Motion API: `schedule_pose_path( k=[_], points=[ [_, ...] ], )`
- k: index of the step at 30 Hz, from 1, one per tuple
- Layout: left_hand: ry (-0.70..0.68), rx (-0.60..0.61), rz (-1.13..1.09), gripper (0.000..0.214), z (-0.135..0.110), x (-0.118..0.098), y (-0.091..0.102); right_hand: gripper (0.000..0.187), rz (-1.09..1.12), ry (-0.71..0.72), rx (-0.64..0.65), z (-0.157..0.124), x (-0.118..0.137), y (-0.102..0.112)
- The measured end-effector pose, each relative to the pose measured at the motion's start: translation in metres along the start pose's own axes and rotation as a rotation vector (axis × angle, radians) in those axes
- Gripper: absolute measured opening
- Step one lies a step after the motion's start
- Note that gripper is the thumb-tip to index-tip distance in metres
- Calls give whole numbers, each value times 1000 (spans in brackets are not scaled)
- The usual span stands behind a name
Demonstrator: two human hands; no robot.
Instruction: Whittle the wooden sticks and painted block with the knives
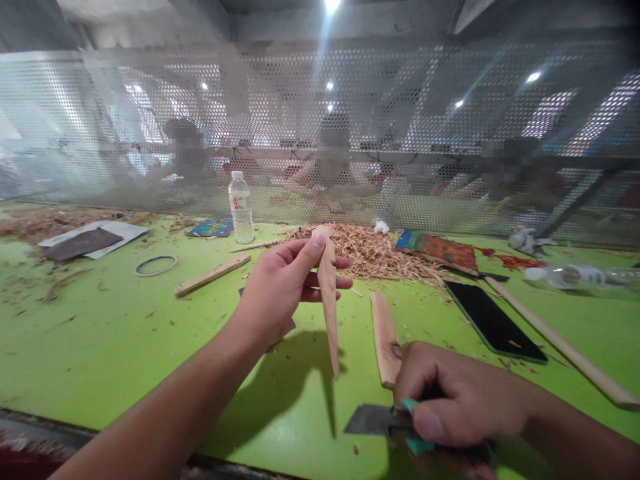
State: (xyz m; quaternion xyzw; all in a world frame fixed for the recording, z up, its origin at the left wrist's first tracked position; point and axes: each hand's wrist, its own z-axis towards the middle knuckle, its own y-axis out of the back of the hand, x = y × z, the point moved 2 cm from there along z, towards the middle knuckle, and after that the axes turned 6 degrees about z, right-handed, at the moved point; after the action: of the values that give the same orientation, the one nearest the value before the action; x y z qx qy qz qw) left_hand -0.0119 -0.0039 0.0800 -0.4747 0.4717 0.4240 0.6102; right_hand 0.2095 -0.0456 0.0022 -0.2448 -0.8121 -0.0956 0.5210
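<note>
Pinched between the thumb and fingers of my left hand (285, 277) is a whittled wooden piece (328, 293), broad at the top and tapering to a point that hangs above the green table. My right hand (465, 393) is wrapped round a utility knife (373, 420); its wide blade points left and its handle is mostly hidden by my fingers. Beside my right hand lies a flat wooden strip (385, 333), its lower end next to my knuckles. The knife blade and the tapered piece are apart.
A heap of wood shavings (365, 247) lies behind my left hand. Around it are an upright water bottle (241, 208), a wooden bar (213, 276), a black phone (495, 321), a long stick (560, 340) and a lying bottle (585, 275). A perforated screen (280, 133) stands behind; people sit beyond.
</note>
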Motion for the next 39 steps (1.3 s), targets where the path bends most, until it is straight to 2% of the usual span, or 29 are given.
schedule_pose_path(
  k=[10, 13, 17, 20, 27, 32, 39],
  points=[
    [66, 50, -88, 25, 0, 0, -3, 63, -142, 83, -53, -5, 8, 1],
    [126, 60, -152, 29, -1, 1, -3, 62, -167, 99, -80, -4, 8, 3],
    [284, 176, -351, 33, -1, 5, -6, 61, -206, 95, -97, -4, 8, 2],
    [331, 253, -424, 37, 0, 5, -8, 59, -254, 91, -108, -4, 10, 0],
    [316, 369, -465, 45, -3, 5, -10, 49, -282, 107, -107, -3, 8, -2],
    [247, 348, -443, 54, -5, 4, -8, 49, -271, 94, -100, -3, 9, -5],
    [251, 350, -482, 53, -4, 1, -8, 51, -259, 88, -83, -3, 13, -7]
  ],
)
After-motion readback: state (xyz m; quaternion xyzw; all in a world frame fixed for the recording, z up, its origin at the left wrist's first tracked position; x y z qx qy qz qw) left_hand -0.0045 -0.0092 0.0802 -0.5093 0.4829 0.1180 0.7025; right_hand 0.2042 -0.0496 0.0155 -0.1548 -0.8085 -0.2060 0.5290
